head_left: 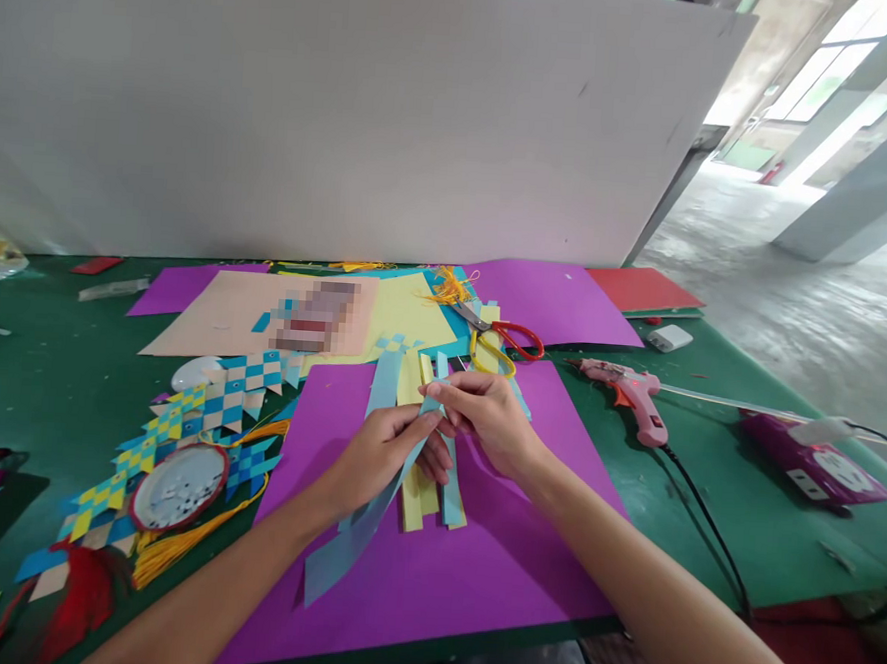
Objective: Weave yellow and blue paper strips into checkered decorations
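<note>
A light blue paper strip (351,557) is pinched between the fingers of both my hands, its long tail hanging down to the left. My left hand (376,453) grips it with thumb and forefinger. Close beside, my right hand (494,415) is closed on the strip's upper part, fingertips nearly touching the left thumb. Below the hands, pale yellow strips (412,505) and another blue strip (451,503) lie on a purple sheet (526,568). Just beyond are scissors (519,339) with red and yellow handles. The fingers partly hide the strip's upper end.
Woven paper fish (233,394), yellow tassels (176,536) and a round dish of small dark-and-white pieces (180,488) are on the left. A pink glue gun (635,389) and a purple power strip (811,460) with cords lie right. A white panel (337,115) stands behind the green table (732,530).
</note>
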The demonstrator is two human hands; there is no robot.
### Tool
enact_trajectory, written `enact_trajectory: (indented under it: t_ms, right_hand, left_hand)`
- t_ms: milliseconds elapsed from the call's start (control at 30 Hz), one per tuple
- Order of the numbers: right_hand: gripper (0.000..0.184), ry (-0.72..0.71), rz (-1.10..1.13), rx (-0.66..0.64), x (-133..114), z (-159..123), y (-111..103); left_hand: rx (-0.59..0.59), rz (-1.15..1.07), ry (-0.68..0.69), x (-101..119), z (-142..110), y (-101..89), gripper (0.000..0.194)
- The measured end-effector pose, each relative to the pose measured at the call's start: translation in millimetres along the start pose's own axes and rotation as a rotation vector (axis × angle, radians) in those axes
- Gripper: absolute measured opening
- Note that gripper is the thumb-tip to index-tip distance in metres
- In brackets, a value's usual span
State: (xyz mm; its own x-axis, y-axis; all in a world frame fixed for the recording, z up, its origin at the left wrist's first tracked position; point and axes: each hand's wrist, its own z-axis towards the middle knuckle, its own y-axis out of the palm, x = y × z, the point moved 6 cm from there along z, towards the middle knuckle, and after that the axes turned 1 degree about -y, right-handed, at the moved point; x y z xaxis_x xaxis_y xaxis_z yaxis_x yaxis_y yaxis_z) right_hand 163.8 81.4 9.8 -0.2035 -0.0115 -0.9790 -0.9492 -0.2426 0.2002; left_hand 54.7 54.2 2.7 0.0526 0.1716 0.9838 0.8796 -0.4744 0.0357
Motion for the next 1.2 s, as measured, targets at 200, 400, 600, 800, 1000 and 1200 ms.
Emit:
enact_trajectory:
  t_ms: [200, 400, 600, 800, 1000, 1200]
  right_hand:
    - [0.036, -0.006, 0.008, 0.015, -0.1, -0.9, 0.3]
    - [0.031, 0.023, 0.003, 0.054, 1.1, -0.8, -1.4]
    - [0.031, 0.002, 0.059, 0.01, 2.0, -0.6, -0.4]
    - [0.035, 0.031, 0.103, -0.016, 3.3, -1.0, 0.6]
    - [0.028, 0.047, 0.121, -0.013, 3.7, -0.7, -0.6]
    - [0.024, 0.045, 0.058, 0.038, 0.7, 1.2, -8.2]
  left_hand:
    - [-0.018, -0.006, 0.003, -0.2, -0.7, 1.6, 0.033]
    - [-0.03, -0.02, -0.014, -0.9, -1.9, 2.1, 0.034]
    - [-0.023, 0.01, -0.008, -0.4, -2.5, 2.4, 0.032]
    - [-0.018, 0.029, -0.031, 2.5, -3.2, 3.4, 0.032]
    - [-0.022, 0.007, -0.048, 2.8, -3.1, 4.4, 0.032]
    - [-0.102, -0.05, -0.088, -1.8, -3.5, 6.2, 0.031]
